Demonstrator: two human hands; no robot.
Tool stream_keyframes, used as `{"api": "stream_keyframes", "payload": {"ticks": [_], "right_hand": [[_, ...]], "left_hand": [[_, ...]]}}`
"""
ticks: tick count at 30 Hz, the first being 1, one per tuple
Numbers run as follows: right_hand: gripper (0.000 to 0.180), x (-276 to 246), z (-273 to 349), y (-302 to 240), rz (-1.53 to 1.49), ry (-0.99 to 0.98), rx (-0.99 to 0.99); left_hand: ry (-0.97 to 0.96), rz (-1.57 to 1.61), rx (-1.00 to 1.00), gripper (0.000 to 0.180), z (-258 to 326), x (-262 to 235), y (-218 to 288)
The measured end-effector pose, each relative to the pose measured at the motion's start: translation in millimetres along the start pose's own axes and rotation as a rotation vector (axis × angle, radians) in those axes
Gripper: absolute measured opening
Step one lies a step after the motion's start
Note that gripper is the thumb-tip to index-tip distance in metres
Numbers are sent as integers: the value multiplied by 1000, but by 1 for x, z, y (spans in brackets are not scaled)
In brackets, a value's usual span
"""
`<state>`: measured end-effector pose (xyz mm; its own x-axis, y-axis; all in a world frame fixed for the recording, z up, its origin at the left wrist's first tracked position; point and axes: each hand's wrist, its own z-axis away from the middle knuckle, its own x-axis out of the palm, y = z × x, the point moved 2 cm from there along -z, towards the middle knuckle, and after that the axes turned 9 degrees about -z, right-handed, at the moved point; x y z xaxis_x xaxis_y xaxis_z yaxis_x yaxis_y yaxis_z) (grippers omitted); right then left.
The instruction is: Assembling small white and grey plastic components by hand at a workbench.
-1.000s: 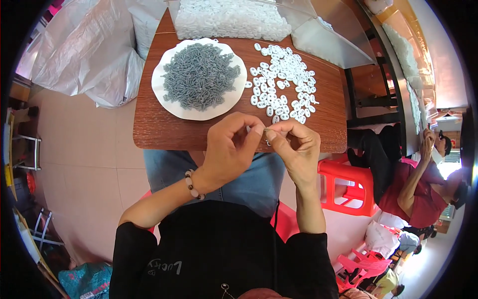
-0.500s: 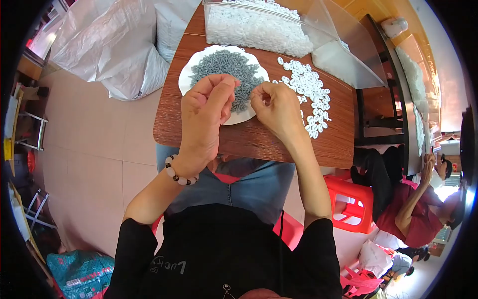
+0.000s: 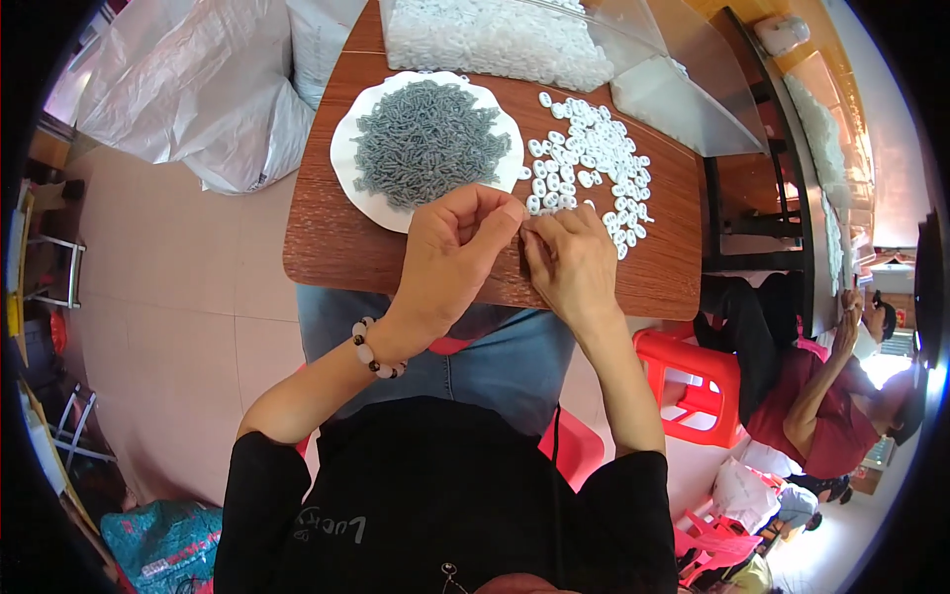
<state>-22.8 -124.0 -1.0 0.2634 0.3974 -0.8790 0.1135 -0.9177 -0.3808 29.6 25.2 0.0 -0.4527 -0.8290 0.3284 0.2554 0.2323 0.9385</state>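
My left hand (image 3: 450,257) and my right hand (image 3: 567,259) meet fingertip to fingertip over the near edge of the brown wooden table (image 3: 336,243). Both pinch something very small between thumb and fingers; the hands hide what it is. Just beyond the fingers lies a white plate (image 3: 351,183) heaped with small grey parts (image 3: 427,141). To its right, several small white rings (image 3: 589,163) are scattered on the table. A bead bracelet (image 3: 374,351) circles my left wrist.
A clear bag of white rings (image 3: 495,35) lies at the table's far edge beside clear plastic sheets (image 3: 683,94). Large white sacks (image 3: 193,94) stand on the floor at left. A red plastic stool (image 3: 693,381) and a seated person (image 3: 831,396) are at right.
The view has shifted, so the table sits lower and nearer than before. My hands stay pinched together and have drawn back from over the plate to the table's near edge.
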Motion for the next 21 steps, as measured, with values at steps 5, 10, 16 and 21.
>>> {"api": "stream_keyframes", "payload": {"ticks": [5,10,16,21], "right_hand": [[14,0,3,17,-166,45,58],[16,-11,14,23,-691,20,549],[20,-19,42,25,-1124,139,642],[11,-18,64,33,-1107,107,666]], "left_hand": [[-10,-67,-30,16,-1,-1,-4],[-3,-127,-45,16,-3,-3,-15],[-25,-260,-33,15,5,8,-35],[-111,-369,-100,15,15,4,-47]]}}
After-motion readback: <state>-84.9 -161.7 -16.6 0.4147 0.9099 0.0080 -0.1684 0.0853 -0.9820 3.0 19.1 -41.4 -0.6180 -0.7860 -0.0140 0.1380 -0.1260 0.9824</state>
